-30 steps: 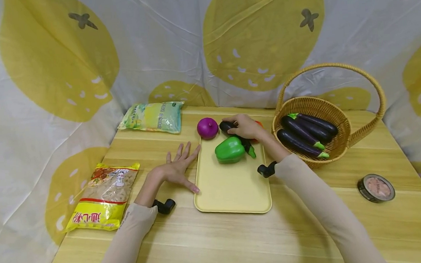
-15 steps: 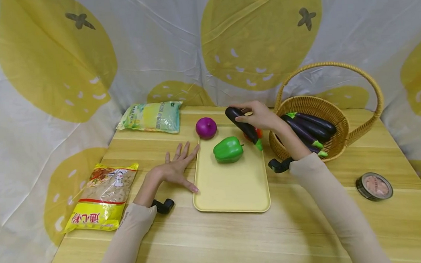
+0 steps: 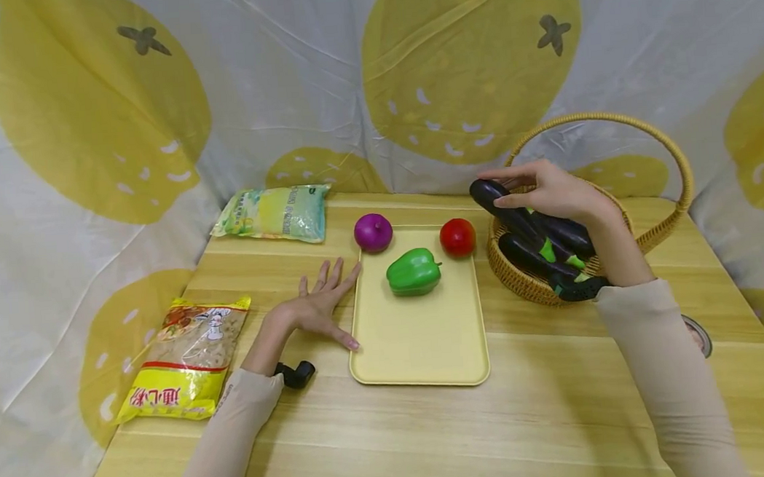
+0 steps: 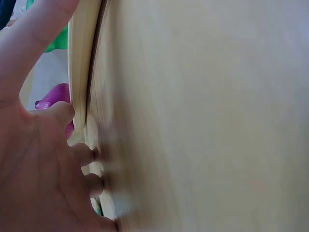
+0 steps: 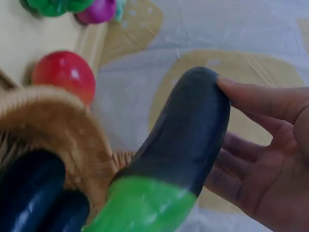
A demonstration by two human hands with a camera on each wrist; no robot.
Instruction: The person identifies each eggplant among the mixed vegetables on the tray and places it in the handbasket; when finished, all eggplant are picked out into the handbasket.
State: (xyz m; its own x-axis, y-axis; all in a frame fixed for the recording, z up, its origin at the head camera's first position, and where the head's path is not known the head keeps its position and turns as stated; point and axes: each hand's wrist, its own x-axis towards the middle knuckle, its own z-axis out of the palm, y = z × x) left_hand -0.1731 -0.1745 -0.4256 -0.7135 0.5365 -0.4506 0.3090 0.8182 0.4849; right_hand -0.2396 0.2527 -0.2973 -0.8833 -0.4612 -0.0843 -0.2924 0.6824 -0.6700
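My right hand (image 3: 553, 193) pinches a dark purple eggplant (image 3: 508, 207) near its rounded end, over the left side of the wicker basket (image 3: 522, 282). In the right wrist view the eggplant's green cap (image 5: 145, 205) points down toward the camera. Several more eggplants (image 3: 529, 253) lie inside the basket, partly covered by the hand and wrist. My left hand (image 3: 317, 312) rests with fingers spread at the left edge of the pale yellow tray (image 3: 421, 345), its thumb on the rim. On the tray are a green bell pepper (image 3: 414, 271) and a red tomato (image 3: 457, 237).
A purple onion (image 3: 373, 232) sits at the tray's back left corner. Two plastic food bags, one green and yellow (image 3: 278, 213) and one of pasta (image 3: 188, 356), lie on the left. A round tin (image 3: 698, 336) is partly behind the right sleeve. A lemon-print cloth hangs behind.
My right hand has lifted the eggplant off the tray and carried it right to the basket, uncovering the tomato. My left hand has stayed put.
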